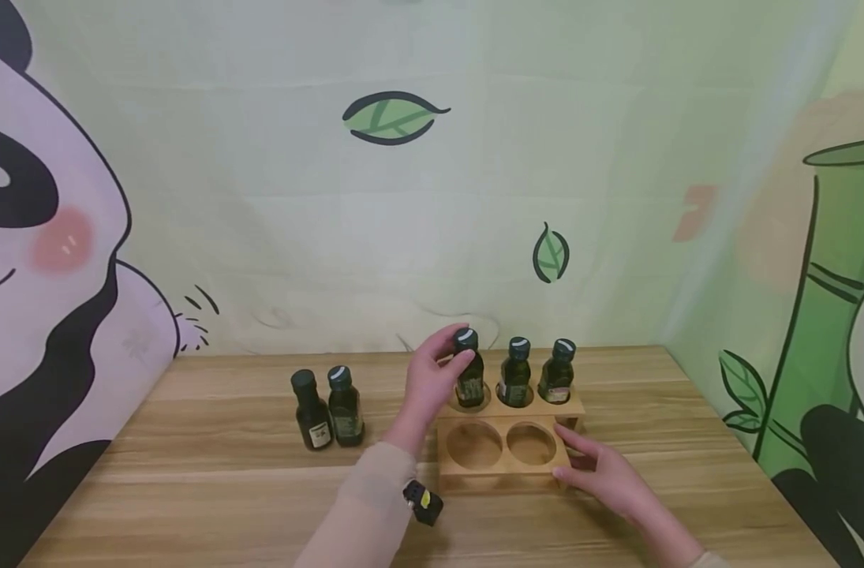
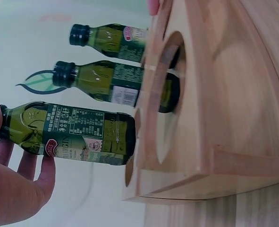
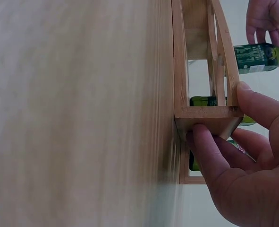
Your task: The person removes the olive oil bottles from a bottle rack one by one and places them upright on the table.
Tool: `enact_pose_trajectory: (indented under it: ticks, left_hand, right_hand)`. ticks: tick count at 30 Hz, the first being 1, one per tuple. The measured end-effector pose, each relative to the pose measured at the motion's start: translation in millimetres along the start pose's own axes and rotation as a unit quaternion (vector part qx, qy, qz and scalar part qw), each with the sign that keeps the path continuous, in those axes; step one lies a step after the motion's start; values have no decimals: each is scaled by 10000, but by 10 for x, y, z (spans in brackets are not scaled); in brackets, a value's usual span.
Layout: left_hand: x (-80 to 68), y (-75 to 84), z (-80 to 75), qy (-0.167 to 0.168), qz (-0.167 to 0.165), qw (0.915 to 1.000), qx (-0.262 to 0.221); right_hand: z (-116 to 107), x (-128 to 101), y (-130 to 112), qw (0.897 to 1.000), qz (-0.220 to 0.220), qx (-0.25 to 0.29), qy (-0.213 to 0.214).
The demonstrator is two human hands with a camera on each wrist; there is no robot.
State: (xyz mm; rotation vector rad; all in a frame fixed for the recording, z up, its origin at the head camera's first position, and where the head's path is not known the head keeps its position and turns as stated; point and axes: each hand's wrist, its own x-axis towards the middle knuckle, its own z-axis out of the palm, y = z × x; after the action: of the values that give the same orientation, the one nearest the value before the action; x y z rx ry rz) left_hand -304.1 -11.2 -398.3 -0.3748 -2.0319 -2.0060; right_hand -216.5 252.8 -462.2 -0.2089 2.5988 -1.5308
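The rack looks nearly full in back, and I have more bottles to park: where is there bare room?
The rack has two empty front holes. Bare table lies left of the two loose bottles. The back row is crowded: two seated bottles, and the left hand gripping a third bottle.

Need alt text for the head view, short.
A left hand grips the cap of a green bottle at the back-left hole of a wooden rack; the right hand steadies the rack's front right corner. Two more bottles stand on the table.
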Motion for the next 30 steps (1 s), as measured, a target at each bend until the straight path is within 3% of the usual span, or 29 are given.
enact_pose_trajectory:
  ticks: [10, 23, 30]
  left_hand:
    - [-45, 124, -59, 30, 210, 9994, -271]
    - [-160, 228, -233, -182, 507, 9985, -127]
    - [-243, 280, -354, -211, 469, 9987, 49]
  right_hand:
    - [-3, -9, 2, 9999, -83, 53, -30]
    - [3, 1, -7, 10000, -28, -2, -20]
    - [4, -5, -4, 9999, -137, 0, -17]
